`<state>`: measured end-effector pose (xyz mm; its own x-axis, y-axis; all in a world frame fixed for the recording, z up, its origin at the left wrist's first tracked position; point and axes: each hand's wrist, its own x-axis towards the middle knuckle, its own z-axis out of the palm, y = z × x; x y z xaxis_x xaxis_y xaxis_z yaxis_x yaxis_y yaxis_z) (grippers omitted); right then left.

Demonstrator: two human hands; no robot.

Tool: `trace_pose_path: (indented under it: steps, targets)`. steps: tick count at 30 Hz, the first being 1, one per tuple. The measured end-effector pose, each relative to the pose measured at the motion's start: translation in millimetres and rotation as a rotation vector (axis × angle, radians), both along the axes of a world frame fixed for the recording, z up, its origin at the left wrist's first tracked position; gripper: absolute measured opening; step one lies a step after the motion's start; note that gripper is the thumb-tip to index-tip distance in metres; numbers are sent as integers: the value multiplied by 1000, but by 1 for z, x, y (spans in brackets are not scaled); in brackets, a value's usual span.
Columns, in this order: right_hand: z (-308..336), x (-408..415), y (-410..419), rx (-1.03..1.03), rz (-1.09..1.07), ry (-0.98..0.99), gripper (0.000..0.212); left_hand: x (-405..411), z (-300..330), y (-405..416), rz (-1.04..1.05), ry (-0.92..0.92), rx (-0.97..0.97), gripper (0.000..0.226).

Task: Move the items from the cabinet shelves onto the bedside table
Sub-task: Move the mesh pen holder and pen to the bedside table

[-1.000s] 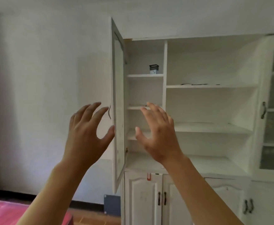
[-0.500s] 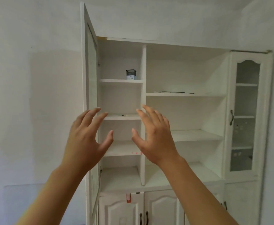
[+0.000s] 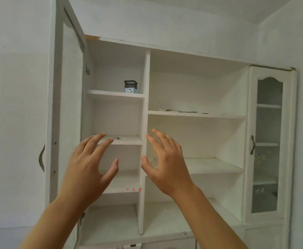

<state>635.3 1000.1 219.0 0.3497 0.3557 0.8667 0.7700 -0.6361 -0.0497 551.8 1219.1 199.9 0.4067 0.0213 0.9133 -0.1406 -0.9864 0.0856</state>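
Both hands empty, raised toward the open white wooden cabinet (image 3: 147,159); nothing carried yet.

Left of the cabinet's upright divider, the left hand (image 3: 87,166) is spread wide and holds nothing. Above it, a small dark item (image 3: 118,138) lies on the second shelf, and a black mesh pen holder (image 3: 130,86) stands on the top shelf. Right of the divider, the right hand (image 3: 166,164) is equally open and empty; thin flat items (image 3: 181,111) lie on the wide shelf above. The bedside table is out of view, so the moving looks largely undone.
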Motion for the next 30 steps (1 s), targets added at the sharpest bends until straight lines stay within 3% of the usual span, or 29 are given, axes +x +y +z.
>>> trace_pose_path:
  steps: [16, 30]
  targets:
    - [10, 178, -41, 2, 163, -15, 62, 142, 2, -58, 180, 20, -38, 69]
    - [3, 265, 37, -49, 223, -5, 60, 234, -2, 12, 198, -12, -112, 65]
